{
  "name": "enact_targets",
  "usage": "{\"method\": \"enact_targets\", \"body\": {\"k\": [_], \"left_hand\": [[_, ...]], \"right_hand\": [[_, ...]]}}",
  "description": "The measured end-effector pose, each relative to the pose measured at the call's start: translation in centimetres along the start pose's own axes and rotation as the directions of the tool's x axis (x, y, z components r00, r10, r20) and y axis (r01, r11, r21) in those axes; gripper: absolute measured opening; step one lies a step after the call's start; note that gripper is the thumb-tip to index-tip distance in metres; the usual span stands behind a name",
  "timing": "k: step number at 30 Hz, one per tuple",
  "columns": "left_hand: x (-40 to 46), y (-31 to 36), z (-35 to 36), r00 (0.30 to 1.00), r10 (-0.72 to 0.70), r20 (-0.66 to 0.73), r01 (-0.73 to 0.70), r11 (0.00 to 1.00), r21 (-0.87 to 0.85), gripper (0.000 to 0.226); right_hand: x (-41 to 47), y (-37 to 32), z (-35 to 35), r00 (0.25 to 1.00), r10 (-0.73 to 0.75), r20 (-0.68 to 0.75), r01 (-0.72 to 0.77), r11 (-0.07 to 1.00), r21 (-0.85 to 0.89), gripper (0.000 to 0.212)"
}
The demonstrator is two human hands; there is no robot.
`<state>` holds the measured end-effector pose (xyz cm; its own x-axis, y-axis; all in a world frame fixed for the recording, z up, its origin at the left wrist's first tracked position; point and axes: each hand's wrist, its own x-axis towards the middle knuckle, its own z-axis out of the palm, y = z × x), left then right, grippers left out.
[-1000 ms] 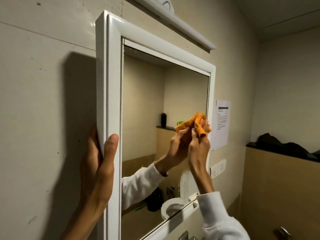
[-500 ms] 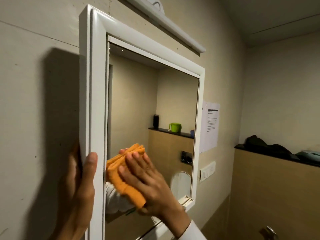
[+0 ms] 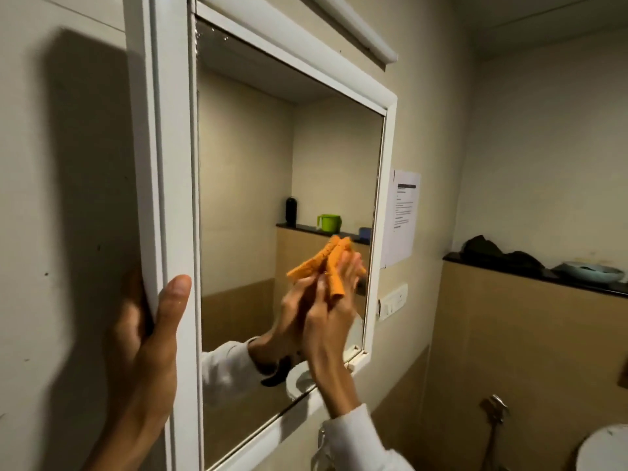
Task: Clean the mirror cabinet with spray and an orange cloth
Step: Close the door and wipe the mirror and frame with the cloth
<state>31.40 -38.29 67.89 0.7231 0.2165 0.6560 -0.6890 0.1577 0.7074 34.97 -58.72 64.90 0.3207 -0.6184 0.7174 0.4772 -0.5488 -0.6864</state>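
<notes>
The white-framed mirror cabinet [image 3: 170, 137] hangs on the wall and fills the left and middle of the view. My left hand [image 3: 149, 338] grips the cabinet's left frame edge, thumb on the front. My right hand [image 3: 331, 307] presses the folded orange cloth [image 3: 334, 266] flat against the mirror glass near its lower right side. The mirror shows the reflection of that hand and the cloth. No spray bottle is in view.
A long white light fitting [image 3: 356, 28] sits above the cabinet. A printed notice [image 3: 402, 215] and a switch plate [image 3: 394, 300] are on the wall to the right. A dark ledge [image 3: 530, 273] holds dark cloth and a bowl. A toilet [image 3: 605, 450] is at bottom right.
My right hand with the orange cloth has swept from the mirror's lower left back across to its right side. My left hand has kept its hold on the frame.
</notes>
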Motion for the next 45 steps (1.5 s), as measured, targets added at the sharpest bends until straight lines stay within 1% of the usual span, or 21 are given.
{"method": "enact_targets", "body": {"k": [2, 4, 7, 11, 13, 15, 17, 19, 20, 22, 26, 28, 30, 32, 33, 36, 39, 40, 42, 44, 45], "left_hand": [[-0.1, 0.5, 0.0, 1.0, -0.005, -0.007, 0.005, 1.0, 0.002, 0.045], [-0.1, 0.3, 0.0, 1.0, -0.017, -0.01, 0.017, 1.0, -0.005, 0.047], [-0.2, 0.2, 0.1, 0.998, -0.045, -0.037, 0.044, 0.999, -0.032, 0.054], [-0.3, 0.3, 0.0, 0.999, -0.034, -0.023, 0.035, 0.999, 0.038, 0.048], [-0.2, -0.2, -0.3, 0.999, 0.027, -0.031, -0.024, 0.995, 0.095, 0.062], [-0.1, -0.6, -0.5, 0.997, 0.075, -0.029, -0.07, 0.987, 0.147, 0.071], [-0.1, -0.9, -0.5, 0.994, 0.107, -0.013, -0.103, 0.976, 0.19, 0.073], [-0.1, -0.9, -0.5, 0.99, 0.137, -0.019, -0.13, 0.969, 0.212, 0.073], [-0.1, -0.9, -0.5, 0.988, 0.151, -0.022, -0.143, 0.968, 0.208, 0.072], [-0.1, -0.7, -0.3, 0.985, 0.172, -0.02, -0.164, 0.964, 0.208, 0.071], [-0.2, -0.3, -0.2, 0.98, 0.2, 0.0, -0.195, 0.958, 0.208, 0.071], [-0.3, 0.0, -0.2, 0.979, 0.206, 0.011, -0.204, 0.958, 0.204, 0.074], [-0.3, 0.4, -0.3, 0.98, 0.196, 0.018, -0.196, 0.96, 0.199, 0.078], [-0.4, 0.4, -0.4, 0.981, 0.193, 0.029, -0.195, 0.961, 0.194, 0.082], [-0.4, 0.4, -0.5, 0.982, 0.186, 0.027, -0.188, 0.963, 0.195, 0.082], [-0.5, 0.0, -0.6, 0.987, 0.161, 0.013, -0.161, 0.969, 0.189, 0.081], [-0.5, -0.2, -0.6, 0.985, 0.172, 0.019, -0.172, 0.964, 0.204, 0.079], [-0.4, -0.3, -0.6, 0.984, 0.18, 0.02, -0.18, 0.961, 0.209, 0.077], [-0.3, -0.3, -0.7, 0.98, 0.199, 0.009, -0.196, 0.958, 0.21, 0.07], [-0.2, -0.4, -0.6, 0.977, 0.215, -0.004, -0.209, 0.952, 0.224, 0.068], [-0.2, -0.5, -0.5, 0.976, 0.22, -0.009, -0.211, 0.948, 0.236, 0.068]], "right_hand": [[-3.8, -3.3, 1.5, 0.975, -0.216, 0.044, 0.215, 0.976, 0.017, 0.061], [-7.8, -5.9, 3.1, 0.904, -0.411, 0.119, 0.414, 0.91, -0.001, 0.059], [-11.8, -6.1, 3.5, 0.809, -0.539, 0.237, 0.563, 0.825, -0.047, 0.065], [-9.9, -1.2, 0.3, 0.552, -0.706, 0.443, 0.794, 0.608, -0.02, 0.078], [-7.3, 0.8, -0.7, 0.49, -0.733, 0.472, 0.827, 0.562, 0.013, 0.086], [-4.8, 2.7, -0.8, 0.552, -0.73, 0.402, 0.794, 0.608, 0.013, 0.074], [-1.9, 5.0, -1.6, 0.741, -0.609, 0.283, 0.64, 0.768, -0.021, 0.066], [0.6, 6.6, -3.3, 0.941, -0.298, 0.16, 0.305, 0.952, -0.023, 0.07], [1.3, 7.2, -4.0, 0.988, -0.128, 0.085, 0.131, 0.991, -0.026, 0.077], [1.4, 7.4, -3.8, 0.994, 0.099, -0.047, -0.1, 0.995, -0.017, 0.08], [-1.7, 3.8, -0.3, 0.961, 0.207, -0.185, -0.218, 0.975, -0.046, 0.069], [-5.0, 1.4, 1.0, 0.966, 0.208, -0.152, -0.217, 0.976, -0.038, 0.065], [-9.3, -1.7, 2.1, 0.989, 0.143, -0.029, -0.143, 0.99, 0.007, 0.063], [-14.1, -4.3, 3.6, 0.994, -0.076, 0.073, 0.077, 0.997, -0.018, 0.065], [-16.3, -4.8, 4.3, 0.971, -0.216, 0.105, 0.225, 0.971, -0.086, 0.066], [-18.5, -3.6, 3.8, 0.901, -0.37, 0.226, 0.429, 0.835, -0.343, 0.066], [-16.7, -0.7, 0.2, 0.705, -0.591, 0.393, 0.702, 0.659, -0.27, 0.067], [-15.7, 0.5, -1.1, 0.656, -0.607, 0.448, 0.739, 0.637, -0.22, 0.07], [-13.6, 3.0, -2.6, 0.637, -0.601, 0.483, 0.742, 0.648, -0.172, 0.075], [-11.6, 5.1, -3.0, 0.695, -0.567, 0.442, 0.692, 0.694, -0.198, 0.07], [-10.6, 5.7, -3.4, 0.76, -0.518, 0.394, 0.628, 0.74, -0.239, 0.063]]}}
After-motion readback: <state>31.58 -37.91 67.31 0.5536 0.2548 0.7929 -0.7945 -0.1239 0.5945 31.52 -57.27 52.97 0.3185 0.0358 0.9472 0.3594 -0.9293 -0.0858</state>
